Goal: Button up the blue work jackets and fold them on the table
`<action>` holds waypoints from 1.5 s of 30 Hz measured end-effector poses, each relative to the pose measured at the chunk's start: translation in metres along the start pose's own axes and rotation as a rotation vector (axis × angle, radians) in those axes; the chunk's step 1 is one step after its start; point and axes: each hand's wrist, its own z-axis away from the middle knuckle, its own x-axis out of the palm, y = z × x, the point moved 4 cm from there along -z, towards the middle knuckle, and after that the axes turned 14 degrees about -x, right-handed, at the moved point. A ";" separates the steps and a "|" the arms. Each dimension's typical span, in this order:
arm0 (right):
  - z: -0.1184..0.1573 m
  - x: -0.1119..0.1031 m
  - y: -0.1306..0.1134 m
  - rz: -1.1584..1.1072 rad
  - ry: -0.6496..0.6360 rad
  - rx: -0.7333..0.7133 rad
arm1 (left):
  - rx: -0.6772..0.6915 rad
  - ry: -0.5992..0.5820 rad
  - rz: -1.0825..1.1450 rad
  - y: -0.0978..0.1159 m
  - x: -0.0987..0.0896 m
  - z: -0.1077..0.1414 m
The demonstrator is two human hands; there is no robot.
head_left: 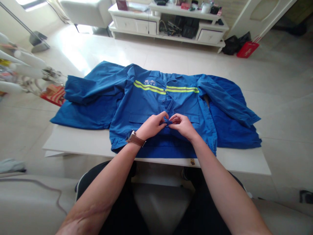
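A blue work jacket (146, 104) lies spread front side up, its collar toward the far side and its sleeves stretched out left and right. Yellow-and-grey reflective bands cross its chest, and a white logo sits above the left band. My left hand (156, 124) pinches the front placket low on the jacket between thumb and fingers. Just beside it, my right hand (182, 124) grips the other edge of the placket, fingertips nearly touching the left ones. A wristwatch with a brown strap is on my left wrist. Whatever small part lies between the fingertips is mostly hidden.
Darker blue cloth (232, 120) lies under the jacket on a white table (80, 140). Beyond the tiled floor stands a white TV cabinet (137, 24) with items on it. A red bag (247, 49) rests at the back right; a cluttered rack (26, 68) is at left.
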 end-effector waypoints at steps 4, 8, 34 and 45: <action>0.001 0.000 -0.002 0.096 -0.021 -0.044 | -0.011 0.001 -0.024 0.000 0.001 0.000; 0.003 -0.001 -0.005 0.241 -0.065 -0.107 | -0.016 0.002 -0.059 0.000 0.001 0.000; 0.007 0.003 -0.013 0.376 -0.172 -0.182 | 0.042 -0.024 -0.136 -0.003 0.005 0.001; 0.007 0.008 -0.012 0.249 -0.194 -0.175 | 0.031 -0.097 0.023 0.001 0.006 0.000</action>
